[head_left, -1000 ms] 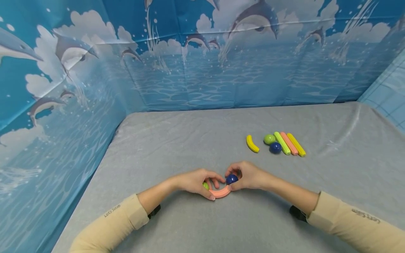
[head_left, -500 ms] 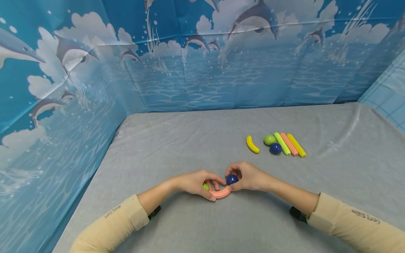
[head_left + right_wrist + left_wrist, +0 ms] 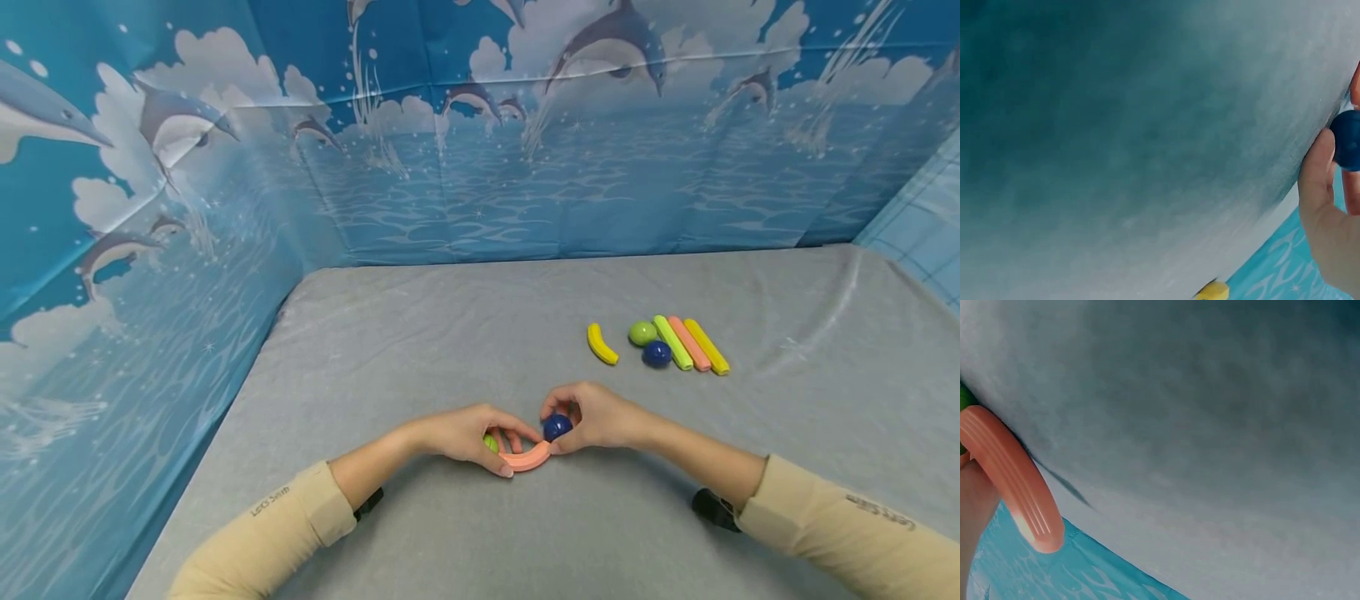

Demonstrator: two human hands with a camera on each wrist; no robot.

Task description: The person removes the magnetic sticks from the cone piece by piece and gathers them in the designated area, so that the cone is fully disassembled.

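In the head view my left hand grips the left end of a salmon-coloured curved piece, thumb along its outer edge. A small green ball shows between that thumb and the fingers, mostly covered. With the fingers and thumb of my right hand I hold a dark blue ball at the piece's right end. The left wrist view shows the ridged curved piece beside the green ball. On the right wrist view's edge the blue ball sits against my thumb.
Beyond my right hand lie a yellow curved piece, a green ball and another blue ball. Beside them are lime, salmon and yellow sticks. A dolphin-print curtain borders the grey cloth.
The head view shifts slightly. Both hands keep nearly the same pose, and the blue ball in my right hand moves a touch to the right.
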